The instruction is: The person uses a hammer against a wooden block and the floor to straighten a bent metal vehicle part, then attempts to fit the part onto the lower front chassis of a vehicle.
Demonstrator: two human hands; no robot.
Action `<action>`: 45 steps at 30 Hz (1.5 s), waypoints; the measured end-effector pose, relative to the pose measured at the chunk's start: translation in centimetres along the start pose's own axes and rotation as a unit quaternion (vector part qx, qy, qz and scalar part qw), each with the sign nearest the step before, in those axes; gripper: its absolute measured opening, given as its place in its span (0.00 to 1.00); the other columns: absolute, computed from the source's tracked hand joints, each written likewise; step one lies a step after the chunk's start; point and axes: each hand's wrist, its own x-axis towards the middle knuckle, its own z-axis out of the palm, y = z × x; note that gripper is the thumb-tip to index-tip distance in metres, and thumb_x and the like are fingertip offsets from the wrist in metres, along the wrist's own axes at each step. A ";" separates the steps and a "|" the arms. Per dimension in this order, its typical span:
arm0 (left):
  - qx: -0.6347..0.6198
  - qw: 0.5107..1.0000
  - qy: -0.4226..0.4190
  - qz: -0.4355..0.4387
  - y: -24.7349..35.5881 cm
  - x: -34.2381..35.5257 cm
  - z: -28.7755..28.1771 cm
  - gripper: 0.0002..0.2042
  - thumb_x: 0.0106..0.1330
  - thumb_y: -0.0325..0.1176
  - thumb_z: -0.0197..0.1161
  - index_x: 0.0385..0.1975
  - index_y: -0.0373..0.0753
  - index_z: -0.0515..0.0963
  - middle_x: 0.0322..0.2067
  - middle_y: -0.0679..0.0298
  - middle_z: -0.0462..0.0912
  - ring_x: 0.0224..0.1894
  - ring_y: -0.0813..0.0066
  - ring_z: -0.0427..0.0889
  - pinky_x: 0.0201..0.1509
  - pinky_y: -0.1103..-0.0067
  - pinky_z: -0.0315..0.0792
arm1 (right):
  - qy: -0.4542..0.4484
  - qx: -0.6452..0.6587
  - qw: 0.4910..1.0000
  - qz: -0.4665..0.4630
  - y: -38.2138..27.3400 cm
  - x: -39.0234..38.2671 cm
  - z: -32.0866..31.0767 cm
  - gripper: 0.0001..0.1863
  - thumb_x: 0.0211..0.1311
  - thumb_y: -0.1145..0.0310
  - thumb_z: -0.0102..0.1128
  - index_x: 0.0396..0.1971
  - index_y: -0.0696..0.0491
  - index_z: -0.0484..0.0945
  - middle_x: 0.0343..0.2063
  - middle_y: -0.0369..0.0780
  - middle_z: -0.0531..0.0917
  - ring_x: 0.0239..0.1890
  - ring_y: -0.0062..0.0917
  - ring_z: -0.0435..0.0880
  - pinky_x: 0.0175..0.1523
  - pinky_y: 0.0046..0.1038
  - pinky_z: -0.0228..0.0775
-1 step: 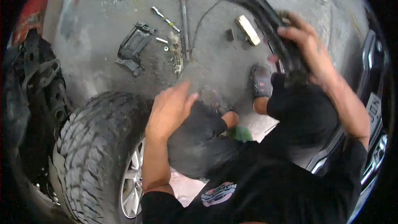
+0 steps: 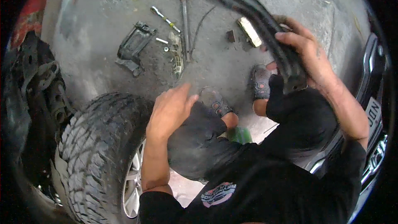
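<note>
Head view: your right hand (image 2: 306, 49) is wrapped around the near half of a black bar (image 2: 258, 14), which slants from beside your right knee (image 2: 311, 110) toward the hammer (image 2: 185, 23). Your left hand (image 2: 171, 108) is loosely spread, nothing visible in it. The bar looks stiff, probably hefty, perhaps greasy; 2 hands spaced along its edges should balance it.

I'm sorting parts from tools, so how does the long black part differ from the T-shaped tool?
The long black part is in the right hand, while the T-shaped tool lies on the floor. The long black part is broad and bent; the T-shaped tool has a slim, straight handle. The long black part is darker than the greyish tool. Both are elongated.
</note>
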 end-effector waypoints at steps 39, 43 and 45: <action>-0.695 0.651 0.019 -0.304 12.3 -8.0 -29.8 0.30 0.66 0.56 0.63 0.57 0.37 0.79 0.52 0.53 0.84 0.56 0.65 0.80 0.60 0.68 0.70 | 0.072 -0.217 0.963 0.140 -14.8 -16.0 -21.7 0.26 0.61 0.69 0.50 0.59 0.59 0.74 0.29 0.46 0.84 0.23 0.33 0.83 0.29 0.37 0.77; -0.674 0.650 0.098 -0.337 10.4 3.8 -36.1 0.21 0.71 0.49 0.60 0.51 0.38 0.81 0.43 0.61 0.86 0.45 0.66 0.83 0.49 0.73 0.74 | 0.115 -0.181 0.971 0.109 -28.2 -8.1 -18.9 0.27 0.65 0.68 0.49 0.64 0.54 0.69 0.24 0.41 0.80 0.23 0.26 0.79 0.25 0.34 0.73; -0.622 0.705 0.146 -0.307 4.8 8.1 -37.7 0.24 0.71 0.49 0.61 0.55 0.35 0.80 0.47 0.54 0.85 0.51 0.61 0.83 0.53 0.69 0.73 | 0.110 -0.222 0.965 0.089 -32.9 -2.9 -15.6 0.27 0.63 0.70 0.49 0.64 0.54 0.68 0.24 0.41 0.80 0.21 0.27 0.78 0.25 0.35 0.72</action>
